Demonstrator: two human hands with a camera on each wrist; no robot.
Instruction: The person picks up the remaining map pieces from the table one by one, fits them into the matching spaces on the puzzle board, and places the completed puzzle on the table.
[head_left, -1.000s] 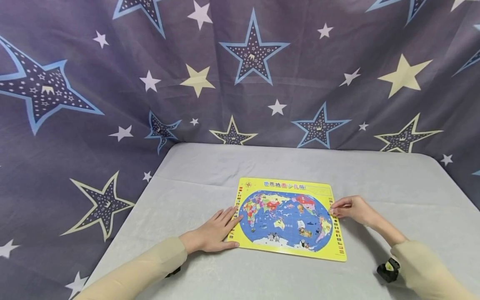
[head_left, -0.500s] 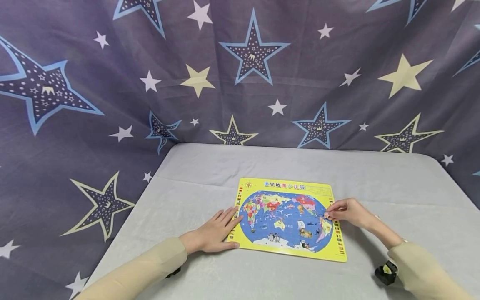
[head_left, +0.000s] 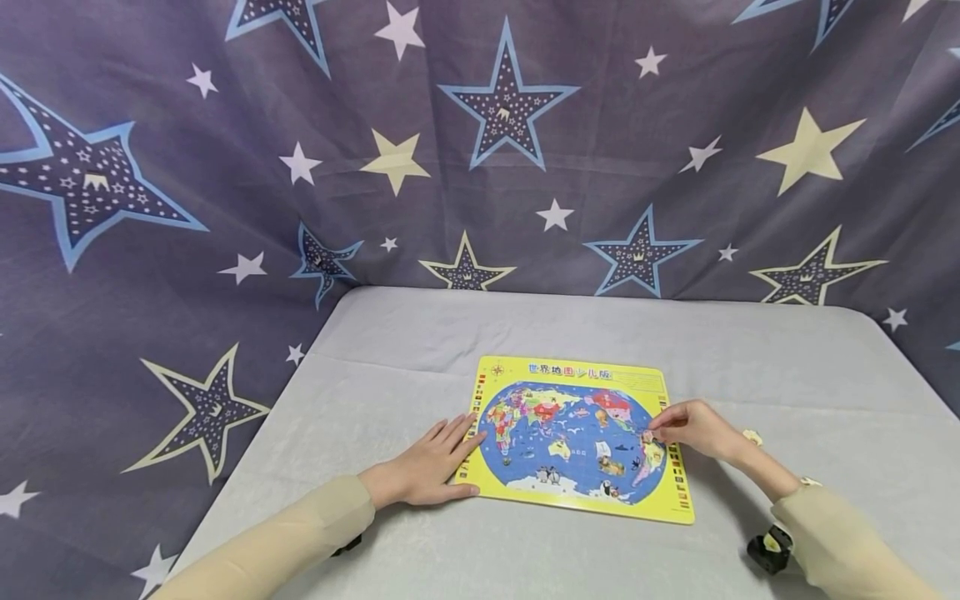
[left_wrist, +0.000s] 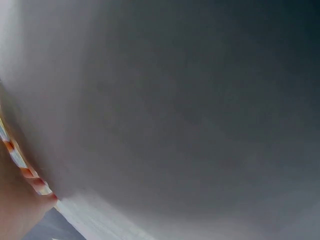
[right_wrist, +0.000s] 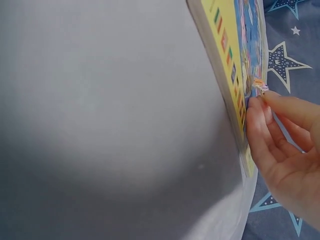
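Observation:
A yellow-bordered world map puzzle board [head_left: 489, 482] lies flat, its blue map surface filled with coloured continents and small pictures. On its left border rests my left hand [head_left: 427, 468], fingers straight and spread, thumb at the lower left corner. My right hand [head_left: 699, 429] reaches over the right border with thumb and fingertips together at the upper edge of South America. Between them, in the right wrist view, a small pink-and-orange puzzle piece [right_wrist: 260, 86] is pinched close over the map. The left wrist view shows only part of the hand [left_wrist: 22, 210] at the board's edge.
A pale grey cloth [head_left: 405, 350] covers the table under the board. Behind and to the left hangs a dark purple curtain [head_left: 525, 200] with printed stars. A black wrist device [head_left: 770, 550] sits below the right sleeve.
My right hand has moved left from the board's right border onto the map, bringing the small puzzle piece with it. The left hand and the board have stayed put.

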